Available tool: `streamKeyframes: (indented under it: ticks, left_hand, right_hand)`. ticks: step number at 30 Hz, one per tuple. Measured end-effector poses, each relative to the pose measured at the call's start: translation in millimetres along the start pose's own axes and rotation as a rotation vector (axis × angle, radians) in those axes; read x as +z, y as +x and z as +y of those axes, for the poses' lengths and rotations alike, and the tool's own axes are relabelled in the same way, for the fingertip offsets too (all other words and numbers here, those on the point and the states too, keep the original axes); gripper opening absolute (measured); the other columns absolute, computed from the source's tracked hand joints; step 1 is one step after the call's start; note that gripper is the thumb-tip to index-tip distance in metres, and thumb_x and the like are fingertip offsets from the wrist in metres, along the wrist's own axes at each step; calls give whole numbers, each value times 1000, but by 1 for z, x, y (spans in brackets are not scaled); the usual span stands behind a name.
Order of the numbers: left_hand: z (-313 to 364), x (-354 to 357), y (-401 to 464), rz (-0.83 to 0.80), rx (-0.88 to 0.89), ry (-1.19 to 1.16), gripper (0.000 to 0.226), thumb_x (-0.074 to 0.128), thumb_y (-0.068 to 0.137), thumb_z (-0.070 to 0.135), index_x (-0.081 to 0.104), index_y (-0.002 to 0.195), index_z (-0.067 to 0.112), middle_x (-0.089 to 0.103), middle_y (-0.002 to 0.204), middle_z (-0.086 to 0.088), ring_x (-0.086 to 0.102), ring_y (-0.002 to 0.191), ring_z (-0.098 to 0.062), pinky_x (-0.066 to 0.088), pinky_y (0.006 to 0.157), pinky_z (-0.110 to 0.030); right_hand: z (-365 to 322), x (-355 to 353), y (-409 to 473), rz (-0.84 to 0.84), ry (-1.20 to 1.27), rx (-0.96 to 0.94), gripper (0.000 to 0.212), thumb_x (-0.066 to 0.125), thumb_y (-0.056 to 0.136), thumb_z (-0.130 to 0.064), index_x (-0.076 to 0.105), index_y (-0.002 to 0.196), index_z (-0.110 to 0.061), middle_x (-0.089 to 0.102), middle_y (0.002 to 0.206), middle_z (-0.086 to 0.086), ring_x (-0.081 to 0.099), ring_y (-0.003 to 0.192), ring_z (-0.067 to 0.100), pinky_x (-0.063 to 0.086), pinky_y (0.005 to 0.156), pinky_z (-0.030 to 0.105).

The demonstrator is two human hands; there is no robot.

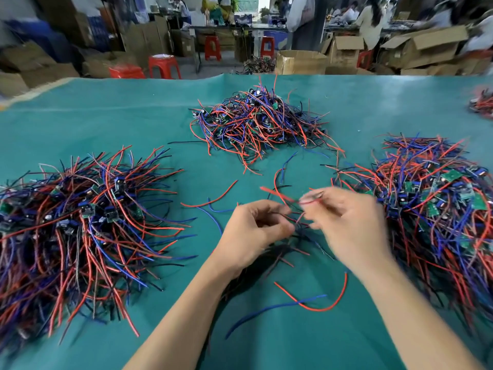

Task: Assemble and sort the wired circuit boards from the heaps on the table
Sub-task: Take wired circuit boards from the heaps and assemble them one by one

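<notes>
**Two hands work a bundle of wires between three heaps**

Nearest the camera, two bare forearms reach forward over a teal worktop [80,124]. Just ahead of them lie a loose red wire [324,305] and a loose blue wire [269,308], crossing each other.

The left hand [256,231] has its fingers curled, its grip closed on a small dark bundle of wires [296,228] held between the two hands. The right hand [349,222] is blurred with motion; its thumb and forefinger seem to pinch a thin red lead [277,194] that sticks out toward the left. No board is clearly visible in the held bundle.

Three heaps of wired circuit boards surround the hands: the left heap [80,222], the far heap [261,121] in the middle and the right heap [432,204]. Each is a tangle of red, blue and black leads with small green boards showing through. A fourth pile [482,104] peeks in at the far right edge.

These pieces are probably light. The leads look thin and floppy, likely to snag on neighbours, so pulling one could drag others along. The boards are the stiff part; holding a board by its edges, rather than tugging a lead, seems safer for the joints.

Beyond the worktop stand cardboard boxes [346,49] and red stools [164,66].
</notes>
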State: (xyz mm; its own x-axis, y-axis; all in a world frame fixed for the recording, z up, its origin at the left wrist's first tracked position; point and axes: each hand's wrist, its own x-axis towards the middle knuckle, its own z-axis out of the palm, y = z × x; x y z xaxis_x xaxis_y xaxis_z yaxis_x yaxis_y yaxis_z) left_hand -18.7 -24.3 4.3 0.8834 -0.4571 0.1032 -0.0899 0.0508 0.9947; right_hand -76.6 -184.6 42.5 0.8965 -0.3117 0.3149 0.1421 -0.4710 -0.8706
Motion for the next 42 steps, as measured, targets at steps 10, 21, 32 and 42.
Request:
streamKeyframes:
  ticks: [10, 21, 32, 42]
  left_hand:
    - [-1, 1, 2, 69, -28, -1, 10, 71, 85, -2, 72, 91, 6, 67, 76, -2, 59, 73, -14, 45, 69, -20]
    - [-4, -2, 4, 61, -30, -27, 11, 67, 87, -4, 71, 94, 3, 71, 78, -10, 61, 76, -17, 45, 65, -17]
    - [-2, -1, 4, 57, -30, -22, 14, 63, 88, -4, 71, 93, 7, 72, 74, -1, 63, 75, -15, 46, 66, -17]
    - [1, -2, 9, 211, -87, -285, 17, 46, 103, 7, 62, 106, 2, 74, 92, -18, 63, 68, -16, 55, 64, -23]
  right_hand:
    - [12, -146, 68, 491, -631, 102, 54, 55, 70, -69, 51, 115, -41, 69, 114, 9, 64, 109, 39, 51, 98, 59]
    - [6, 120, 160, -290, -694, 129, 46, 59, 98, -36, 48, 136, -13, 50, 143, 13, 54, 127, 36, 46, 93, 40]
    - [20, 133, 188, -70, -624, 220, 15, 63, 97, -27, 69, 98, -13, 68, 113, 13, 62, 102, 34, 42, 74, 34]
    - [-21, 29, 88, -78, -14, 165, 16, 69, 73, -23, 65, 58, -19, 64, 53, -2, 54, 47, 13, 34, 37, 20]
